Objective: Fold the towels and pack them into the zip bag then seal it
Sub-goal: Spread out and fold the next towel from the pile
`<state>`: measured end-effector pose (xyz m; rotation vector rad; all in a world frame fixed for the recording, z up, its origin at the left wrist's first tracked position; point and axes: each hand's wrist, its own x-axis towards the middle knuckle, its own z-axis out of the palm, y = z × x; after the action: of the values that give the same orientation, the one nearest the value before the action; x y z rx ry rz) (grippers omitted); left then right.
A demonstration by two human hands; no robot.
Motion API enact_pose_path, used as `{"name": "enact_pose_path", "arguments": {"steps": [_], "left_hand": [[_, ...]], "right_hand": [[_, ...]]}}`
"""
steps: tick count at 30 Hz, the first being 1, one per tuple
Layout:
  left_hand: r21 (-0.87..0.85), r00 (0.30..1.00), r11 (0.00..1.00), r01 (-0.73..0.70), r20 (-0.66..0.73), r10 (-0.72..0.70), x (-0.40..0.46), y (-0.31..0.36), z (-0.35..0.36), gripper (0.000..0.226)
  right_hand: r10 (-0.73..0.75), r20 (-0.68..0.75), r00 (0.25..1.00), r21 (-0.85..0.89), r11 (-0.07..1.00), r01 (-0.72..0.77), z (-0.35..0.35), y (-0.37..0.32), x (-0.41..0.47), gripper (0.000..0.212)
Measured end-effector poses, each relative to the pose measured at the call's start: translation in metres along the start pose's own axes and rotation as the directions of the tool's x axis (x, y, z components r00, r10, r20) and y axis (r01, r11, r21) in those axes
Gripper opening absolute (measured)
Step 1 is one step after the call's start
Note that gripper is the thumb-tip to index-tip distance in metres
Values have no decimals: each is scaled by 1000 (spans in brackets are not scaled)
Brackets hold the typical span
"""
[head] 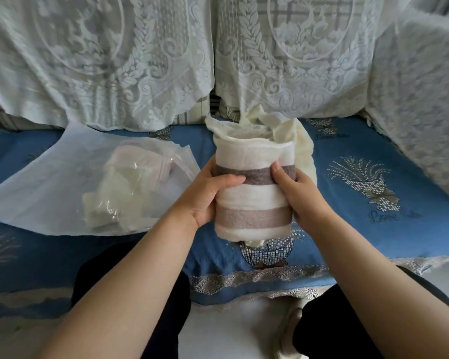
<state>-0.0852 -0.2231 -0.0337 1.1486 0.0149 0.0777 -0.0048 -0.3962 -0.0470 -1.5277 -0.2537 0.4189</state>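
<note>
Your left hand [213, 193] and right hand [294, 190] clasp striped towel [253, 195] from both sides, fingers curled round it; bundle bunched between palms, above blue sofa seat [373, 151]. Cream towel [303, 141] sticks out behind it, loose. Folding looks unfinished. Zip bag [140, 182] lies left of left hand, near, holding pale cloth, seemingly unsealed. Left to do: pack, seal.

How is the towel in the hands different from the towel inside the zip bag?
The held towel has grey and taupe stripes; the bagged towel looks plain pale cream. The held towel is a bundle gripped from both sides by the left hand and right hand above the sofa; the bagged towel lies crumpled in the clear zip bag to the left. Both are pale cloth.
</note>
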Motion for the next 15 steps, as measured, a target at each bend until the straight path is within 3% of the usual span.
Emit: {"name": "enact_pose_path", "arguments": {"steps": [3, 6, 10, 12, 15], "left_hand": [[-20, 1000, 999, 27, -5, -27, -8, 9, -6, 60], [-106, 999, 994, 36, 11, -35, -13, 14, -16, 44], [-183, 991, 976, 119, -31, -127, -13, 20, -31, 23], [-168, 977, 973, 156, -115, -177, -10, 24, -38, 27], [-17, 943, 990, 139, -302, -138, -7, 21, -41, 31]], "right_hand": [[0, 86, 996, 50, 999, -4, 6, -1, 0, 68], [39, 269, 962, 136, 988, -78, 7, -2, 3, 74], [195, 543, 817, 190, 919, -346, 5, -5, 8, 82], [191, 573, 797, 212, 905, -369, 3, -5, 12, 83], [191, 521, 832, 144, 941, -306, 9, 0, 13, 79]]}}
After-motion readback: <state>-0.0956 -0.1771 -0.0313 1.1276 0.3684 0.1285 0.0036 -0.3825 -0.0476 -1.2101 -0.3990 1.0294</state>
